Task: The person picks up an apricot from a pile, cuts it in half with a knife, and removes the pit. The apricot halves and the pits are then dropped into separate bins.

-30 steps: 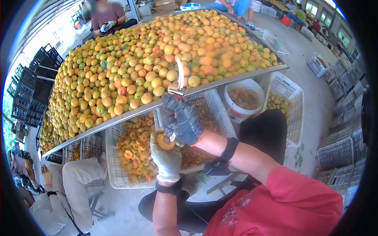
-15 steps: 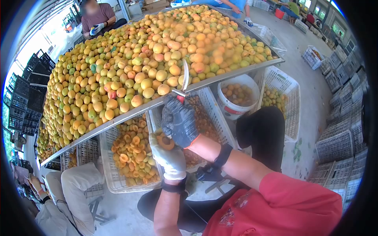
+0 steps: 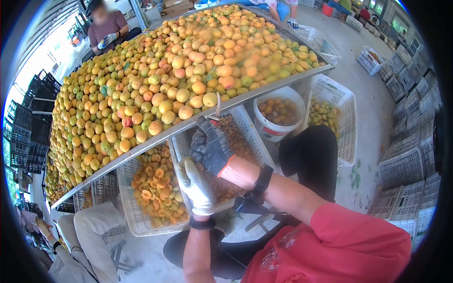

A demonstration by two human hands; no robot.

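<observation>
My right hand, in a dark grey glove, is closed around a knife whose curved pale blade points up by the table's edge. Just below it, my left hand in a white glove has its fingers curled. Whatever those fingers hold is hidden. Both hands are close together over a white crate of brown pits and scraps. Left of it, another crate contains halved apricots. Whole apricots are heaped on the metal-edged table before me.
Under the table's right side stand a white bucket of fruit and a white crate of greenish apricots. A person sits across the table, and another's leg is at left. Stacked crates line the right.
The apricot half seen in my left hand is out of sight now. My right hand and the knife have shifted slightly down and left in view, along with the whole scene.
</observation>
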